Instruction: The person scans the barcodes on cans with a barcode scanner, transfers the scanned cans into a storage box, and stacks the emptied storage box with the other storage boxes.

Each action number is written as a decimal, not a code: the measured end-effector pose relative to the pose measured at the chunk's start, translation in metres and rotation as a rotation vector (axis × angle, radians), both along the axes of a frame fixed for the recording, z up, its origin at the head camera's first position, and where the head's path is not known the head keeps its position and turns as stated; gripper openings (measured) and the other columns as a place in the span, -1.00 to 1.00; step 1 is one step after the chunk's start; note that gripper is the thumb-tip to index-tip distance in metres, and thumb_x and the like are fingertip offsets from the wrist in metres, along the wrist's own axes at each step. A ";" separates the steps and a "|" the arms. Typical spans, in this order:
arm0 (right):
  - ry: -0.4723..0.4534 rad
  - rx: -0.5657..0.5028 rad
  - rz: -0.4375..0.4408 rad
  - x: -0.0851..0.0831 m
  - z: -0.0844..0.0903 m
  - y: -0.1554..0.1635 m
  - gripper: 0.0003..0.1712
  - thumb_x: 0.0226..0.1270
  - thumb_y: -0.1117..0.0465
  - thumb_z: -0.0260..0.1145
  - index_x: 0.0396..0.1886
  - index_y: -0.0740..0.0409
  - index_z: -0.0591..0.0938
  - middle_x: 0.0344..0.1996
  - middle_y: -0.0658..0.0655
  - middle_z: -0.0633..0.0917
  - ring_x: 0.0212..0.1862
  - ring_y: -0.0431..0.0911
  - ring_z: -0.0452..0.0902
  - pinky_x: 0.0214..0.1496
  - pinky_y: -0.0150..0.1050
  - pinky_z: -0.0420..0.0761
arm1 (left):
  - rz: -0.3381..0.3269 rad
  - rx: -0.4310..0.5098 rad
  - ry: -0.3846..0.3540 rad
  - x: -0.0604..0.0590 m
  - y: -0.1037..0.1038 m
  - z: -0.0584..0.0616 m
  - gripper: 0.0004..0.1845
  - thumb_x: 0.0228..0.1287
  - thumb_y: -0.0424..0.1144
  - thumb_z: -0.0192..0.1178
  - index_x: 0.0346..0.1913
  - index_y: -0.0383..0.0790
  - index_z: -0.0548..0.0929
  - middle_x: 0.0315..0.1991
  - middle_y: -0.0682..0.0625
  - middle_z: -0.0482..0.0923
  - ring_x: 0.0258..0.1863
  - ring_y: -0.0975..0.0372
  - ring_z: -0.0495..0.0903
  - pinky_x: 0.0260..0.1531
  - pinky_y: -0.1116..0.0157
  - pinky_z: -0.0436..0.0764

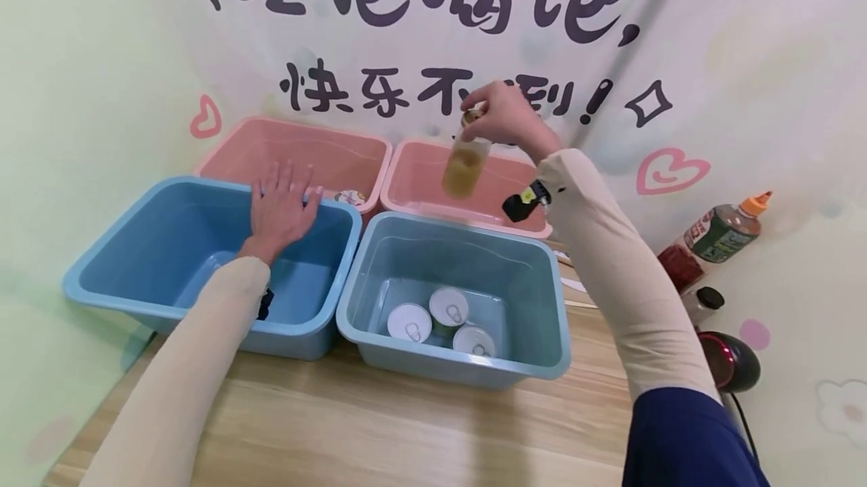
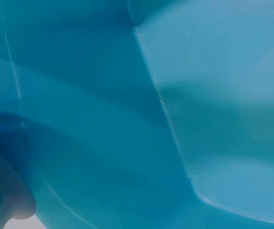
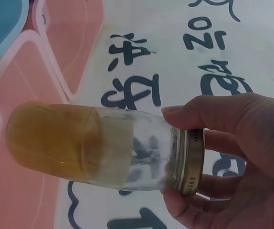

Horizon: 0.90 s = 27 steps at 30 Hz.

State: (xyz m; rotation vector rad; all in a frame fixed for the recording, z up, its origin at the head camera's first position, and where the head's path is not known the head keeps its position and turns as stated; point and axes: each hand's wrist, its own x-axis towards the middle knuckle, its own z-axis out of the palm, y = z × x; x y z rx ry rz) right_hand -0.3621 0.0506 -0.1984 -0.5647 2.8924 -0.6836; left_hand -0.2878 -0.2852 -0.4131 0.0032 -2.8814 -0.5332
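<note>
My right hand (image 1: 504, 114) grips a glass jar (image 1: 463, 169) by its top, holding it over the right pink bin (image 1: 542, 227). In the right wrist view, thumb and fingers close around the gold lid (image 3: 193, 162) and neck. Amber content fills the lower part of the jar. My left hand (image 1: 281, 210) rests with straight, spread fingers on the far rim of the left blue bin (image 1: 95, 287). In the left wrist view, the bin's smooth inside (image 2: 103, 119) fills most of the picture.
The front right grey-blue bin (image 1: 555, 321) has three ring-pull cans (image 1: 409, 323) in it. A round item (image 1: 350, 197) with a printed top lies in the left pink bin (image 1: 230, 133). At the right stand a sauce bottle (image 1: 725, 231), a small jar (image 1: 704, 302) and a black device (image 1: 734, 363).
</note>
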 end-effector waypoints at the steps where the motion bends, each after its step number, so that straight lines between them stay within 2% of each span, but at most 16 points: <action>1: 0.000 0.003 0.010 -0.002 -0.001 -0.007 -0.44 0.14 0.24 0.46 0.20 0.12 0.64 0.06 0.20 0.67 0.02 0.01 0.55 0.05 -0.19 0.62 | 0.002 -0.002 -0.002 0.000 0.000 0.000 -0.26 0.54 0.21 -0.34 0.62 -0.05 -0.10 0.64 -0.22 -0.29 0.62 -0.14 -0.38 0.50 -0.26 -0.35; 4: -0.012 0.008 0.025 -0.007 -0.003 -0.028 -0.44 0.14 0.24 0.47 0.19 0.10 0.64 0.08 0.16 0.66 0.03 -0.02 0.54 0.07 -0.21 0.61 | 0.012 -0.005 -0.002 0.001 0.000 -0.001 -0.26 0.54 0.19 -0.31 0.62 -0.05 -0.09 0.64 -0.21 -0.28 0.62 -0.14 -0.37 0.51 -0.26 -0.35; 11: 0.035 0.066 0.078 -0.016 -0.006 -0.070 -0.46 0.13 0.20 0.47 0.17 0.05 0.66 0.12 0.08 0.64 0.04 -0.06 0.50 0.11 -0.23 0.57 | 0.013 -0.011 -0.013 0.000 0.000 0.000 -0.27 0.54 0.19 -0.31 0.62 -0.03 -0.11 0.65 -0.18 -0.31 0.62 -0.12 -0.40 0.51 -0.22 -0.41; 18: 0.009 0.009 0.098 -0.020 -0.012 -0.103 -0.53 0.18 0.24 0.46 0.13 0.06 0.67 0.07 0.07 0.65 0.02 -0.09 0.49 0.06 -0.29 0.58 | 0.017 -0.015 -0.014 0.001 0.000 0.002 -0.27 0.54 0.18 -0.29 0.62 -0.04 -0.07 0.65 -0.19 -0.27 0.62 -0.12 -0.37 0.52 -0.20 -0.42; 23: 0.035 0.005 0.122 -0.027 -0.026 -0.122 -0.52 0.24 0.25 0.43 0.19 0.13 0.63 0.09 0.11 0.67 0.04 -0.08 0.53 0.11 -0.30 0.61 | 0.016 -0.001 -0.025 0.002 0.000 0.002 -0.28 0.54 0.18 -0.30 0.62 -0.05 -0.05 0.64 -0.19 -0.26 0.62 -0.13 -0.37 0.52 -0.21 -0.42; 27: 0.058 -0.031 0.093 -0.032 -0.044 -0.136 -0.47 0.25 0.25 0.42 0.24 0.13 0.61 0.17 0.12 0.64 0.11 -0.05 0.54 0.14 -0.29 0.64 | 0.019 0.007 -0.021 0.002 0.000 0.002 -0.28 0.54 0.18 -0.28 0.61 -0.05 -0.03 0.65 -0.18 -0.26 0.62 -0.13 -0.37 0.52 -0.21 -0.42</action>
